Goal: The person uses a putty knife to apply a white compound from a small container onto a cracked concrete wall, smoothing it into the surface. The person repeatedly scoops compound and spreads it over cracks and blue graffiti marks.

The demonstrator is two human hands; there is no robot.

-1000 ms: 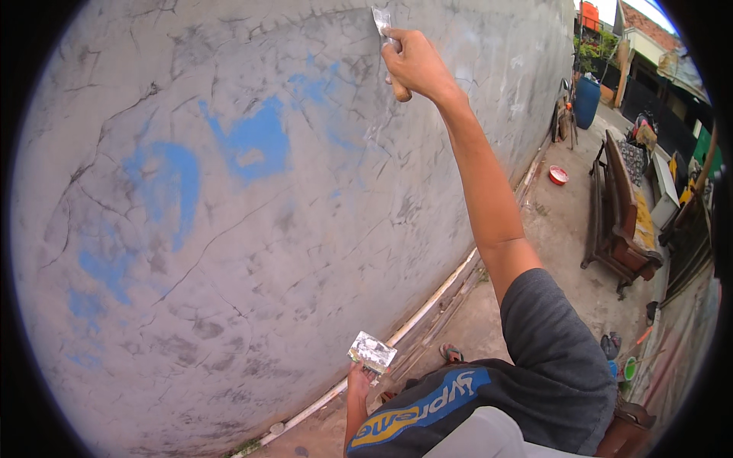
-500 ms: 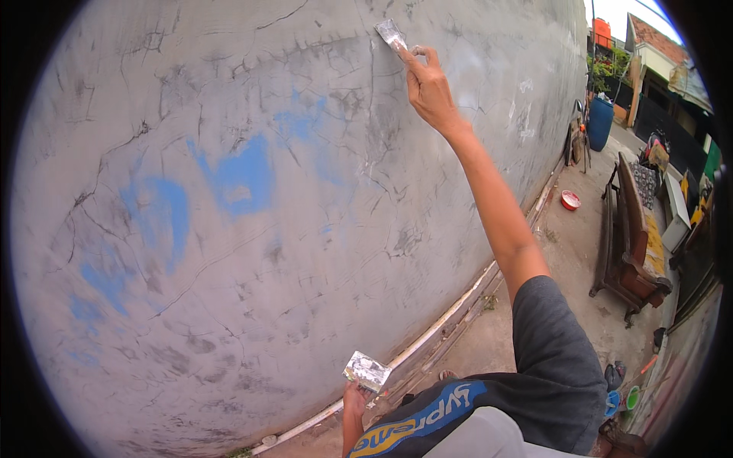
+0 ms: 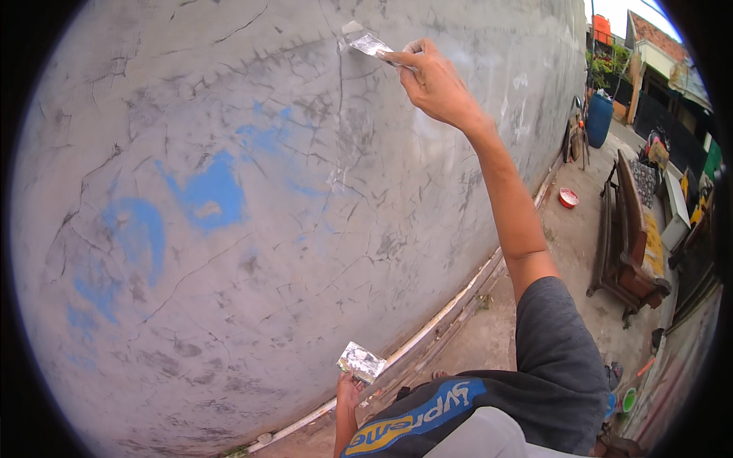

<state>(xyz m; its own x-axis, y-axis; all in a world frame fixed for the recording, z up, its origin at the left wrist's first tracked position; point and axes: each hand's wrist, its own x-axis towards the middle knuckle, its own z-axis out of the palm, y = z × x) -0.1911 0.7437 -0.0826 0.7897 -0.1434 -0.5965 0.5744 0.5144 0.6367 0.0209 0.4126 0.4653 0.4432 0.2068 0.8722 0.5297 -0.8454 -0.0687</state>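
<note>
Patching seems the step in hand: the right hand (image 3: 440, 84) grips a scraper (image 3: 372, 45) just right of a white smear (image 3: 351, 27) on the cracked wall (image 3: 290, 263); the left hand (image 3: 349, 390), nearer, holds a smeared board (image 3: 361, 362). The next move likely calls for pressing the scraper flat across the crack (image 3: 340, 76).

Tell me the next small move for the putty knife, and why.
I'd probably draw the putty knife, held in the right grip, down along the dark crack in the wall: it is beside a white patch, and below that the crack shows dark.
</note>
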